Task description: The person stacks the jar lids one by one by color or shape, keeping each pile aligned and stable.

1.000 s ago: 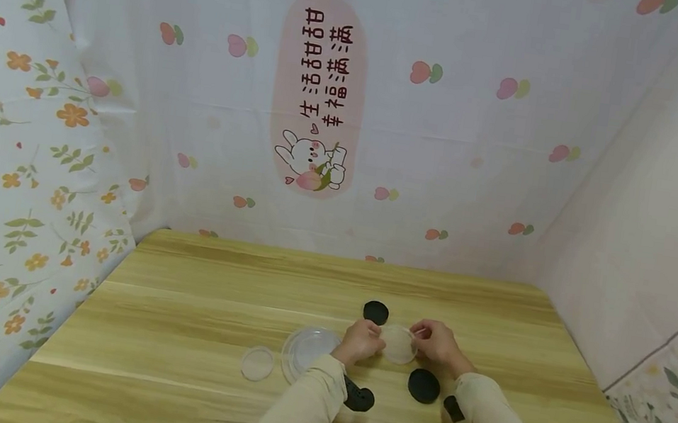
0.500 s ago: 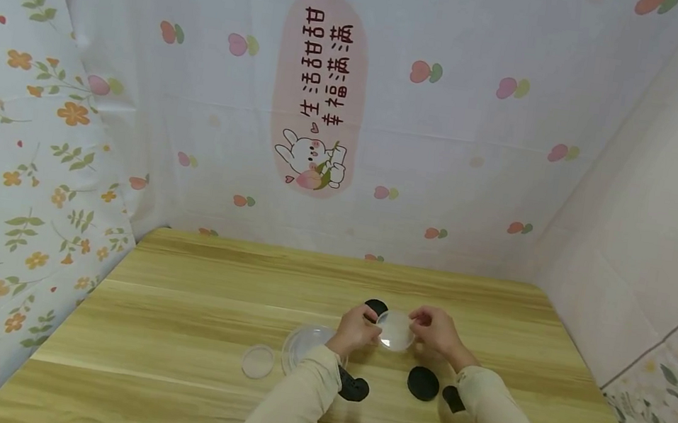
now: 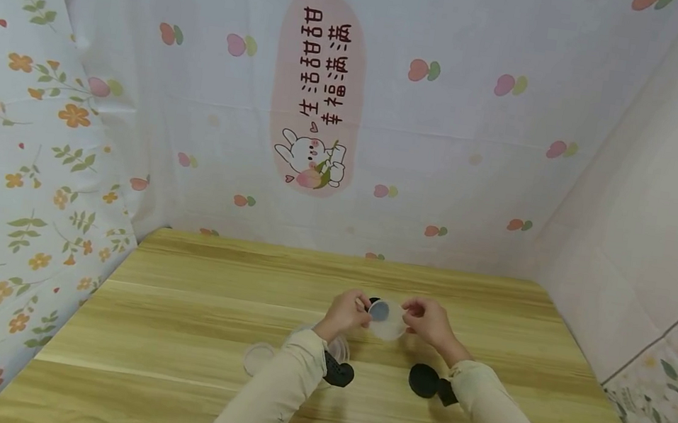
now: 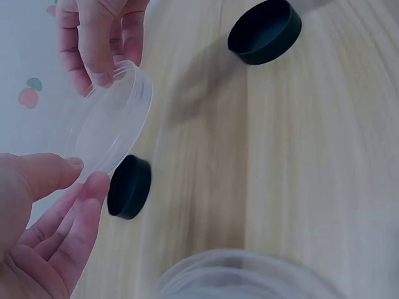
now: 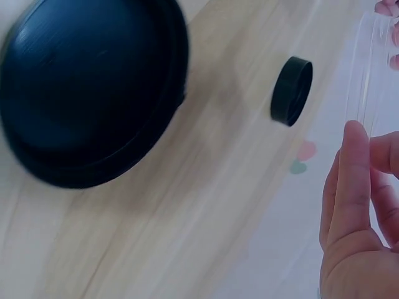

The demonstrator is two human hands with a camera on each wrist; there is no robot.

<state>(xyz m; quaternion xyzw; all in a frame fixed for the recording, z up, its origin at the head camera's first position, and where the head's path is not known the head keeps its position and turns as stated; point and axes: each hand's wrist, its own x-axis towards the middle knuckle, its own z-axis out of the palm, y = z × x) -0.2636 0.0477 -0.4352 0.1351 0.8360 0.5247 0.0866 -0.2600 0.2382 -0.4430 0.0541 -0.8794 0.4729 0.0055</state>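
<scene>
Both hands hold one clear round plastic lid (image 3: 391,327) by opposite edges, tilted and raised off the wooden table. The left hand (image 3: 346,312) pinches its left rim between thumb and fingers; the right hand (image 3: 430,321) pinches the other side. Seen in the left wrist view, the lid (image 4: 115,128) is shallow, with a raised rim. A small black round lid (image 4: 129,187) lies behind it and shows partly past it in the head view. A larger black round lid (image 3: 423,380) lies nearer, below the right hand.
Left of the hands lies a clear disc (image 3: 258,358). Clear round plastic containers (image 3: 342,348) sit partly hidden behind the left sleeve (image 3: 284,383). A patterned cloth (image 3: 450,147) hangs beyond the table's far edge.
Both hands have lifted the clear lid up and slightly left, tilting it. It now overlaps the small black lid in the head view. The black lids stay in place.
</scene>
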